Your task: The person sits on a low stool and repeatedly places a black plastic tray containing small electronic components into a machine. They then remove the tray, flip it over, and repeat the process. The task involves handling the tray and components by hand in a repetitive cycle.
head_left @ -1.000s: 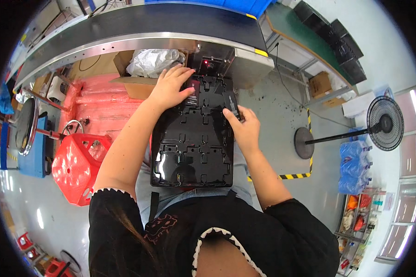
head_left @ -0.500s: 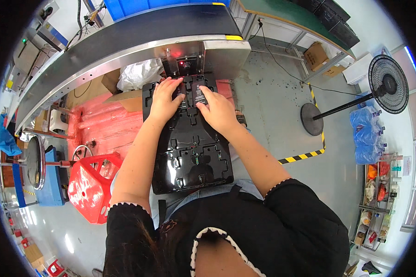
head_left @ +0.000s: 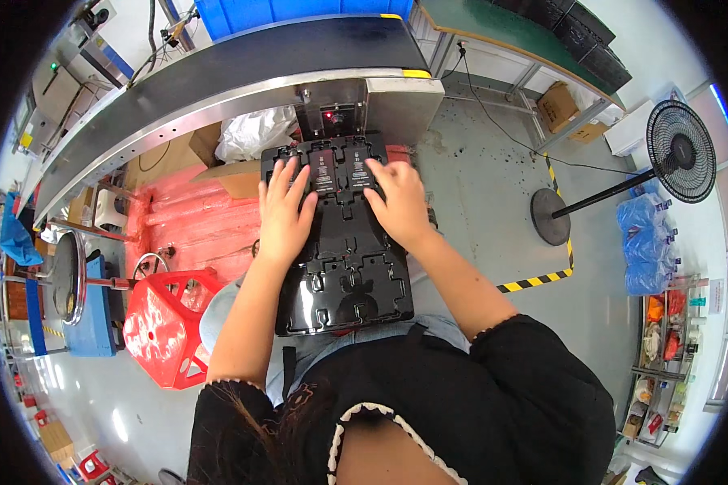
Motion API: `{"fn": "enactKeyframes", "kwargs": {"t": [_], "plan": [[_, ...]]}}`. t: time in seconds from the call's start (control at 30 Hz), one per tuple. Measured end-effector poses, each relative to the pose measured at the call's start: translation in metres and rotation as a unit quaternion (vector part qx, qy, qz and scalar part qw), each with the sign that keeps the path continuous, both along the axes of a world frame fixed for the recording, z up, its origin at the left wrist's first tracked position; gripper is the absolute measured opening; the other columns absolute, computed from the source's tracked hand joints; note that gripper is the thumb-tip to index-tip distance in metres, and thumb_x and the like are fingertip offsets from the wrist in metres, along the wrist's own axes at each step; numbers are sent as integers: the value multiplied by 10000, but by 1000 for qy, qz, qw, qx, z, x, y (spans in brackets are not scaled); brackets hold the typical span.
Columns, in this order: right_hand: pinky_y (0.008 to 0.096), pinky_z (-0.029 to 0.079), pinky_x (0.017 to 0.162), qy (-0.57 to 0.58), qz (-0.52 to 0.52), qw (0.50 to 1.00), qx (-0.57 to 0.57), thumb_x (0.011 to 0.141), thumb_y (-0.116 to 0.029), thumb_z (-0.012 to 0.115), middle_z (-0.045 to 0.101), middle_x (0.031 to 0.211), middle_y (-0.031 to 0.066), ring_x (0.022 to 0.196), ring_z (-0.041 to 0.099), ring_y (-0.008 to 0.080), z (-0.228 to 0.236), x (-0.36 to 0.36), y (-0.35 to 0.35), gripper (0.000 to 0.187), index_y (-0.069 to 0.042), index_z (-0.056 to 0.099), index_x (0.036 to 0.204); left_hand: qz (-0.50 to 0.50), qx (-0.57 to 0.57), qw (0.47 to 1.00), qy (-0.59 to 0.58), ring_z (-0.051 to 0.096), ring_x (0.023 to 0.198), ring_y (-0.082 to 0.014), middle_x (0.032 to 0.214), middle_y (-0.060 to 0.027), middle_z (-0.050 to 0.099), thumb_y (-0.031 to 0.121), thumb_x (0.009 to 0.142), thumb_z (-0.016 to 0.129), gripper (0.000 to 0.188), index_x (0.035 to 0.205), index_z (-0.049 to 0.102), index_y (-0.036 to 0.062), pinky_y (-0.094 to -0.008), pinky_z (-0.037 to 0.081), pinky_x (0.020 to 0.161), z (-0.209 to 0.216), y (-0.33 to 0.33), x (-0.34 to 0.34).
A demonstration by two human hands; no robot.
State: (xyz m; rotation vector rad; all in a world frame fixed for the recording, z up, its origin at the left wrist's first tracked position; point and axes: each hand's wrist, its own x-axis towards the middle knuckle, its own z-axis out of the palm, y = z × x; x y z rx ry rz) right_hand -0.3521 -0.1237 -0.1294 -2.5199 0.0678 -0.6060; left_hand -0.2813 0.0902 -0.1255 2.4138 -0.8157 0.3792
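A glossy black moulded plastic tray with shaped recesses lies across my lap, its far end near the conveyor frame. Two flat black rectangular pieces with white print, resembling phone batteries, sit side by side in its far recesses: a left piece and a right piece. My left hand is open over the tray's left edge, fingers spread, beside the left piece. At the right edge, my right hand is also open, thumb and fingers apart next to the right piece. Neither hand grips anything.
A conveyor with a black belt runs beyond the tray. To the left stand a red plastic stool and a round-seated stool; a white plastic bag lies under the conveyor. A black pedestal fan stands at right.
Both hands have drawn back from the two pieces, the left toward me and leftward, the right slightly outward. The two printed pieces now show more fully. The view has shifted slightly.
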Motion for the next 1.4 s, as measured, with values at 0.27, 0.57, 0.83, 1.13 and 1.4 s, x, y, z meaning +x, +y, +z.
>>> {"fn": "enactKeyframes", "kwargs": {"t": [0.27,0.57,0.83,1.13,1.4], "plan": [[352,323,1116,194,-9,775,601,990,-524,466,456,1464,154,1334,437,250,-47,-119,21,688,0,420,1433,104,-358,790,487,452,1297,-238,1409,-147,483,206,917,680,676,1463,360,-34,-349,314,1114,-17,96,-115],[301,341,1087,243,11,684,687,1033,-467,417,586,1345,85,1235,522,165,-24,-141,31,579,-2,517,1364,93,-394,770,493,591,1116,-184,1257,-107,612,256,983,589,466,1351,502,-17,-314,438,986,-38,86,-137],[482,358,1061,279,2,647,710,939,-669,428,540,1392,151,1306,465,293,-57,-150,-30,791,1,539,1343,147,-373,753,522,631,1069,-190,1227,-80,634,318,997,570,441,1320,536,21,-339,504,905,-31,95,-132],[516,385,999,242,-187,470,828,937,-519,514,530,1362,181,1195,511,342,-173,-94,-41,611,-29,553,1299,235,-262,770,532,647,1066,-236,1199,-89,655,650,962,421,707,1337,536,61,-400,522,938,-19,110,-92],[420,439,877,229,-141,406,874,879,-413,621,623,1113,82,1043,570,232,-151,-99,-53,429,-71,621,1138,414,-16,760,500,543,1240,-273,1365,-142,556,813,865,364,915,1398,484,79,-456,446,985,24,96,-90]]}}
